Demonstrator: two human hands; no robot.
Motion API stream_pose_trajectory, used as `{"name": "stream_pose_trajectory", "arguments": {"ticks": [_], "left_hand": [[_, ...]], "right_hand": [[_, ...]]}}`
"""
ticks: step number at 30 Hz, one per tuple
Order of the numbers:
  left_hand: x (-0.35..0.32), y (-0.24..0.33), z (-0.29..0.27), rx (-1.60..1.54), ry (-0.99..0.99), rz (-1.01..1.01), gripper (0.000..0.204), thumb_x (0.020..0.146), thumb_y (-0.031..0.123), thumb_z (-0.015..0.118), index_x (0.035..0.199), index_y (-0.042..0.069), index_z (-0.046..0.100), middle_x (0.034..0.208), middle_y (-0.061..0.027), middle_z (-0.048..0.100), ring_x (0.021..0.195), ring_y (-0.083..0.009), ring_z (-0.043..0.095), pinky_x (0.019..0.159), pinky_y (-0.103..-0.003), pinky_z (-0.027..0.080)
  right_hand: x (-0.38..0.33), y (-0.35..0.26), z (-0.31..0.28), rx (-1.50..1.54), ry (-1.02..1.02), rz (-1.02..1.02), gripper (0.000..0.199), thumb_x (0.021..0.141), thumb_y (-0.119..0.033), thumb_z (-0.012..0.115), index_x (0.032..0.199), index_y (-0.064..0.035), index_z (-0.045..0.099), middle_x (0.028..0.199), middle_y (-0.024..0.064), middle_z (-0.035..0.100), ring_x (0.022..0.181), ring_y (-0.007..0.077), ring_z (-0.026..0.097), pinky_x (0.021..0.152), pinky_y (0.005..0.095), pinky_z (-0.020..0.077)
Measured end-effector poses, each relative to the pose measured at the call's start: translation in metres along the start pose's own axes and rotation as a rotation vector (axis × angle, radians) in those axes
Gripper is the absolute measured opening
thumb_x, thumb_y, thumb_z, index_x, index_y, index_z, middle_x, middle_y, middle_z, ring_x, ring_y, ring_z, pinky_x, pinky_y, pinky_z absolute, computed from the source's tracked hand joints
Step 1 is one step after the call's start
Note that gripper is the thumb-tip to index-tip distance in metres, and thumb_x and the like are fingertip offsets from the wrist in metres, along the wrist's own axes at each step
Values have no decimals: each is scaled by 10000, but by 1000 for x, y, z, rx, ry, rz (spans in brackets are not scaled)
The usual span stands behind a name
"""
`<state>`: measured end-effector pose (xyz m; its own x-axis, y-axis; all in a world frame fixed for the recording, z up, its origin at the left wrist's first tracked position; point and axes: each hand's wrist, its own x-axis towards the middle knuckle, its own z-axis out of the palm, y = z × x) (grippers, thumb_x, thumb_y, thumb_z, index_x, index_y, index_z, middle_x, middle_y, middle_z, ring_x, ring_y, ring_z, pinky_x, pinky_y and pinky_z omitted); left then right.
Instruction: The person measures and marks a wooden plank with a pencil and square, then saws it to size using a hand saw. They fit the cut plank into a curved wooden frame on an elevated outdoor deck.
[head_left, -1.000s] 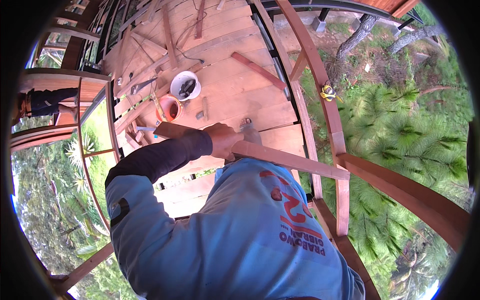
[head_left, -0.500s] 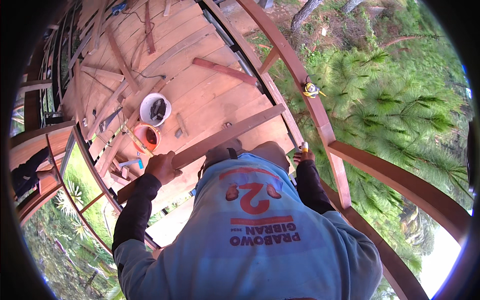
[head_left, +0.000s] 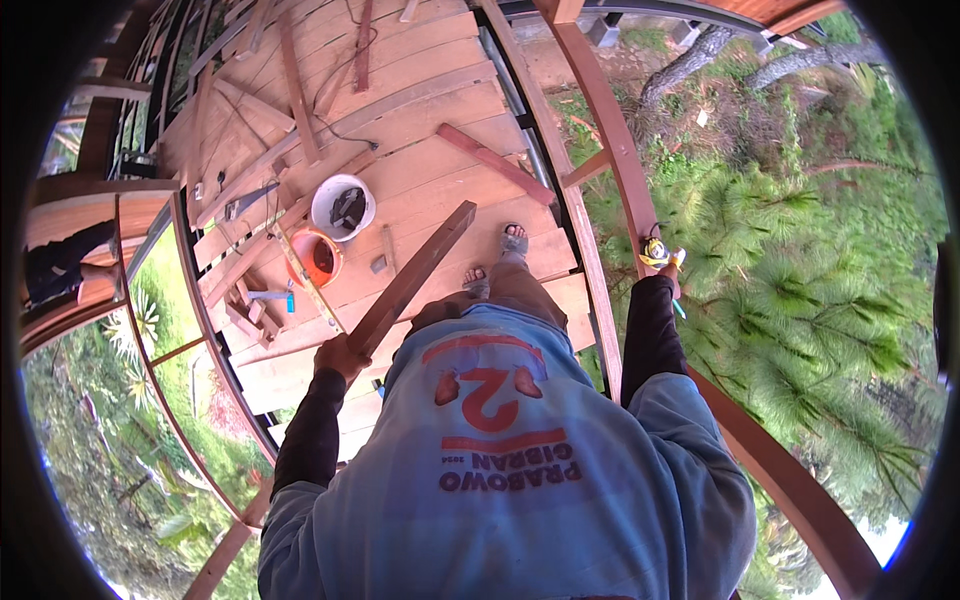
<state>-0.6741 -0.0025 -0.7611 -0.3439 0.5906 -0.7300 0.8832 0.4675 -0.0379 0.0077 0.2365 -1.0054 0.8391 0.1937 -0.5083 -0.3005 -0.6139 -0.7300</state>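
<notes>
My left hand (head_left: 340, 356) is closed around the near end of a long dark wooden batten (head_left: 412, 278), which slants up and away over the plank deck (head_left: 430, 130). My right hand (head_left: 668, 270) reaches out to the curved wooden rail (head_left: 600, 130) and touches a yellow tape measure (head_left: 654, 250) resting there; its fingers are mostly hidden by the sleeve. My blue shirt fills the lower middle, and my sandalled feet (head_left: 512, 242) stand on the deck below.
A white bucket (head_left: 343, 205) and an orange bucket (head_left: 316, 258) stand on the deck beside loose planks, a reddish batten (head_left: 495, 163) and a long yellow level (head_left: 305, 280). Beyond the rail the ground drops to treetops. Another person (head_left: 60, 268) is at the far left.
The batten has swung from lying across my front to pointing away, held only by my left hand. My right hand left it and reached out to the tape measure on the rail.
</notes>
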Motion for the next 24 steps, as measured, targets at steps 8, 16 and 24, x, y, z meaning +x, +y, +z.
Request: {"name": "stream_pose_trajectory", "arguments": {"ticks": [8,16,24], "left_hand": [[-16,35,46,-311,-100,-361,616,603,405,897,1050,13,738,1077,-197,745,1042,-338,712,949,-432,548],[-11,91,89,-530,-169,-636,480,798,432,708,1060,35,765,1123,-217,731,1103,-353,694,983,-450,534],[-11,87,124,-702,-193,-732,430,799,337,697,1111,47,761,1150,-203,727,1130,-345,683,1007,-437,523]], "right_hand": [[11,-16,81,-173,-135,14,584,755,-347,838,1161,25,641,1043,166,675,910,317,642,829,453,513],[9,-29,95,-493,-120,-89,683,720,-383,863,1243,-24,613,1124,178,659,998,371,639,905,493,509],[-81,-42,204,-708,-208,-940,783,672,-358,884,1335,-80,572,1207,208,643,1140,421,621,993,538,489]]}}
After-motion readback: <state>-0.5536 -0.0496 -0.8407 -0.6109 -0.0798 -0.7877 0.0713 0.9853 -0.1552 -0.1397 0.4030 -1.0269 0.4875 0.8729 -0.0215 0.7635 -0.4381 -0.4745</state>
